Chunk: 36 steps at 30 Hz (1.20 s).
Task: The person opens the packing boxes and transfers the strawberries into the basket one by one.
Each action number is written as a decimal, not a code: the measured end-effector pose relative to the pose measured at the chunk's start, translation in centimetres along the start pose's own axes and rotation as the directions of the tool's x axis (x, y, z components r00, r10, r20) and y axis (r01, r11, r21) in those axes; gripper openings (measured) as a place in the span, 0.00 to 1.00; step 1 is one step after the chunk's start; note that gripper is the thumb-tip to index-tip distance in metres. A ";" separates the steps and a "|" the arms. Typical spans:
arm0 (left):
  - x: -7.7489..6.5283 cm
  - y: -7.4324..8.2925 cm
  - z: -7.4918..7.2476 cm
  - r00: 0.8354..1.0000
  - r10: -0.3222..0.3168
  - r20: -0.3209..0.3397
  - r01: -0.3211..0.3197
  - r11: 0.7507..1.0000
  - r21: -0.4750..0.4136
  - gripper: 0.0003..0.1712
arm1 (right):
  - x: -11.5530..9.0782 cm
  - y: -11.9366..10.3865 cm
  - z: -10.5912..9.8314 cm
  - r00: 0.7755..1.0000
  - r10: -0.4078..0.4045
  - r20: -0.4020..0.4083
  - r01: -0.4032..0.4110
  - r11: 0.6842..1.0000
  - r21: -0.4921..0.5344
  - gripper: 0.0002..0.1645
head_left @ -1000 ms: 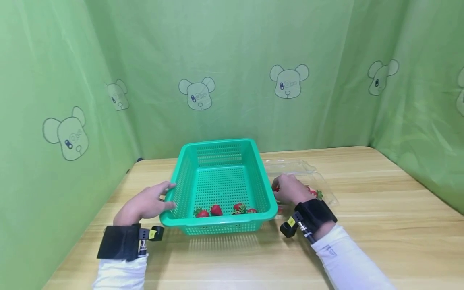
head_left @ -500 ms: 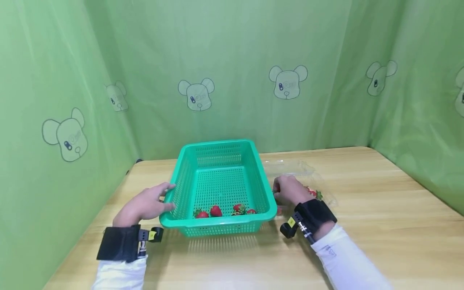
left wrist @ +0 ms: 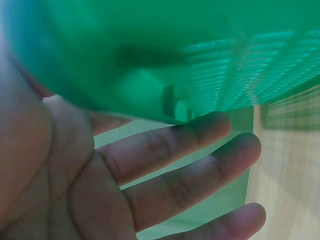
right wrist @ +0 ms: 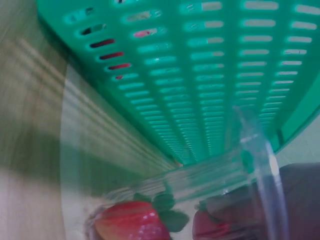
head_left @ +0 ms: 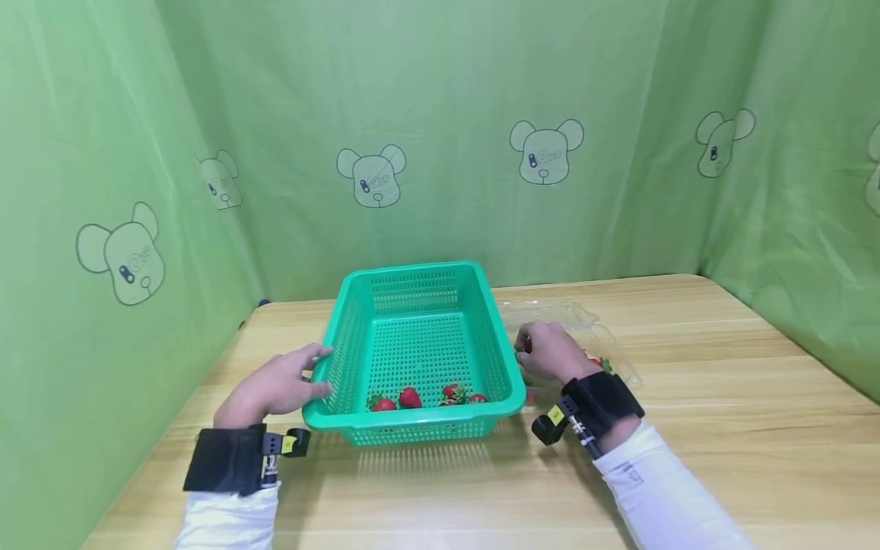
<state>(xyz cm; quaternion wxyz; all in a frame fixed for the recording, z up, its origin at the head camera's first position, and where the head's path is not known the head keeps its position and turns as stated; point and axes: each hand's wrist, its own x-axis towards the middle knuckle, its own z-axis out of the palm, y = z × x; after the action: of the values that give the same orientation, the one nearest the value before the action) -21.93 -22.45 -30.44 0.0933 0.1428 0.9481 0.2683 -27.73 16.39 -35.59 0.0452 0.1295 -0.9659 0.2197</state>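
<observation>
A green plastic basket (head_left: 412, 418) with slotted walls stands mid-table, and several strawberries (head_left: 410, 397) lie at its near end. My left hand (head_left: 278, 382) holds its left rim, thumb and index finger over the edge; in the left wrist view the other fingers (left wrist: 185, 185) stretch out straight below the rim. To the right of the basket, my right hand (head_left: 552, 353) is down in a clear plastic box (right wrist: 265, 165), its fingertips around a strawberry (right wrist: 206, 226). Another strawberry (right wrist: 132, 222) with green leaves sits beside it, against the box wall. The hand partly covers the box.
The box's clear lid (head_left: 543, 309) is folded back toward the rear of the wooden table (head_left: 722, 428). More strawberries (head_left: 605, 365) show at the box's right side. Green curtains (head_left: 454, 153) with bear drawings enclose the back and sides.
My right hand shifts slightly within the clear box and lifts a little, with a bit of red and green showing at its fingertips. The left hand and basket stay in place.
</observation>
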 end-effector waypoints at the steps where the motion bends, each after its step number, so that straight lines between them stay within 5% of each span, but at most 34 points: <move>1: 0.0 0.0 0.0 1.000 0.001 0.001 -0.001 1.000 0.000 0.36 | 0.0 -0.1 -0.1 1.000 0.004 0.001 -0.004 1.000 -0.002 0.04; 8: -0.2 0.1 -0.1 1.000 0.003 0.007 -0.003 1.000 -0.001 0.36 | -0.1 -0.4 -0.7 1.000 0.021 0.004 -0.021 1.000 -0.005 0.10; 36: -0.1 0.1 0.1 1.000 -0.009 -0.009 0.009 1.000 0.012 0.35 | -0.8 -2.1 -2.3 0.993 -0.046 -0.109 0.049 0.999 0.020 0.08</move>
<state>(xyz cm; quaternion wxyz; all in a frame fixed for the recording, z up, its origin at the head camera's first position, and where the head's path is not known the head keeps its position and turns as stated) -21.80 -22.41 -30.45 0.0896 0.1377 0.9508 0.2626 -26.35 15.72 -32.73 0.1015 0.1409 -0.9560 0.2364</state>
